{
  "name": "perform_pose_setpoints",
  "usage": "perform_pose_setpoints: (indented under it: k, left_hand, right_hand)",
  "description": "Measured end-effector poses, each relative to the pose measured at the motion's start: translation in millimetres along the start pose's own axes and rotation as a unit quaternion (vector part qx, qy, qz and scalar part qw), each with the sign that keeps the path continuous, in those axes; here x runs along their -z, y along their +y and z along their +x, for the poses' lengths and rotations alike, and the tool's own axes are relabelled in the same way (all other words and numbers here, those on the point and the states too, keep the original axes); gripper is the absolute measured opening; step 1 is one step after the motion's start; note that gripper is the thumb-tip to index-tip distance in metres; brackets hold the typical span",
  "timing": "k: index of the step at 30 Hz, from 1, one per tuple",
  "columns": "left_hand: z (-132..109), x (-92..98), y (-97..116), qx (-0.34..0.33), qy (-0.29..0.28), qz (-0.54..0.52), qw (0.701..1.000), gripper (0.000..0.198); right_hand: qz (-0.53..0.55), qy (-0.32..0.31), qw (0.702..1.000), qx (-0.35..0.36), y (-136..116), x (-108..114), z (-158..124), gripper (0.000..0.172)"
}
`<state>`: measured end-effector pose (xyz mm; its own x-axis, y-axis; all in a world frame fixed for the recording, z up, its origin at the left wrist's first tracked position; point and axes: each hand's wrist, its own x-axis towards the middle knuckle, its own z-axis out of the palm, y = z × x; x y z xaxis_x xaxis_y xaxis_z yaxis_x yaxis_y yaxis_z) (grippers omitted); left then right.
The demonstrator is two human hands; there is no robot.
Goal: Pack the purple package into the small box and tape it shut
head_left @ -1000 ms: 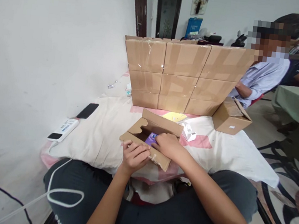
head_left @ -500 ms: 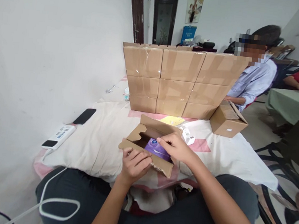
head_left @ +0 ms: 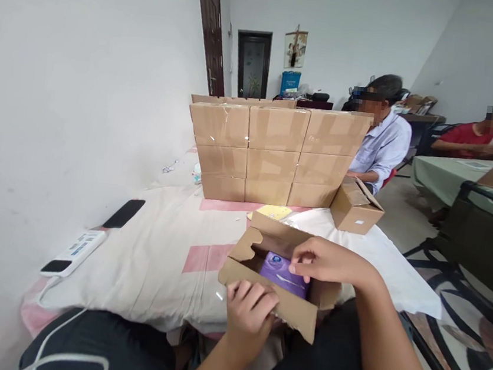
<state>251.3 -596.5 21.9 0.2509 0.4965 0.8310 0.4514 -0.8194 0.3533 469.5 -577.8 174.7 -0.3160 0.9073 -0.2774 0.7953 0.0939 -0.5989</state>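
Observation:
An open cardboard box (head_left: 286,228) with raised flaps is tilted at the near edge of the bed-like surface, partly over my lap. Inside it lies a purple packet (head_left: 283,275) with a blue round mark, which looks like a tissue pack. My left hand (head_left: 252,310) is closed over the box's near flap, fingers curled on the outside. At the packet's right part is my right hand (head_left: 322,262), its thumb and bent fingers pinching at the packet's top. Part of the packet's right side and the box's bottom are hidden.
A wall of taped cardboard boxes (head_left: 272,152) stands behind, with a smaller closed box (head_left: 357,209) to its right. A yellow piece (head_left: 272,213), a black phone (head_left: 124,214) and a white power strip (head_left: 73,253) lie on the cloth (head_left: 154,251). A person (head_left: 385,141) sits beyond.
The view has shifted. Both hands and the box have come right and closer to my lap, with the packet still inside. The right hand stays at the packet, its fingers more curled.

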Motion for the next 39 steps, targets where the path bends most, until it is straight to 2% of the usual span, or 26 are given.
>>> perform_pose_setpoints:
  k: [3,5,7,9,12,17,21,25,30,39]
  left_hand:
    - [1,0.0,3,0.02,-0.001,0.009,1.0,0.018]
    - [1,-1.5,5,0.027,0.008,0.014,1.0,0.018]
    - [1,-3.2,6,0.029,0.018,0.019,0.999,0.017]
    - [1,-4.1,6,0.029,0.024,0.018,0.999,0.016]
    - [3,-4.0,4,0.033,0.027,0.009,0.999,0.016]
    - [6,-2.9,-1,0.045,0.046,-0.003,0.998,0.018]
    - [9,0.0,-4,0.034,0.046,-0.003,0.998,0.017]
    - [12,4.7,-4,0.015,0.044,0.004,0.999,0.016]
    - [13,6.1,-3,0.012,0.044,0.017,0.999,0.015]
    - [15,8.6,-4,0.007,0.046,0.029,0.999,0.013]
  right_hand:
    - [-0.077,0.052,0.993,-0.069,-2,-4,-13,0.037]
    - [-0.164,0.098,0.976,-0.103,-7,-13,-10,0.027]
    - [-0.243,0.115,0.953,-0.137,-15,-25,-2,0.019]
    - [-0.292,0.109,0.934,-0.177,-21,-35,9,0.027]
    - [-0.303,0.111,0.92,-0.222,-28,-46,22,0.044]
    - [-0.301,0.119,0.915,-0.242,-32,-57,37,0.047]
    - [-0.319,0.095,0.916,-0.224,-36,-60,41,0.048]
    - [-0.338,0.085,0.924,-0.159,-33,-61,39,0.048]
    - [-0.325,0.085,0.939,-0.074,-16,-63,40,0.043]
    - [-0.294,0.099,0.95,-0.034,2,-64,48,0.029]
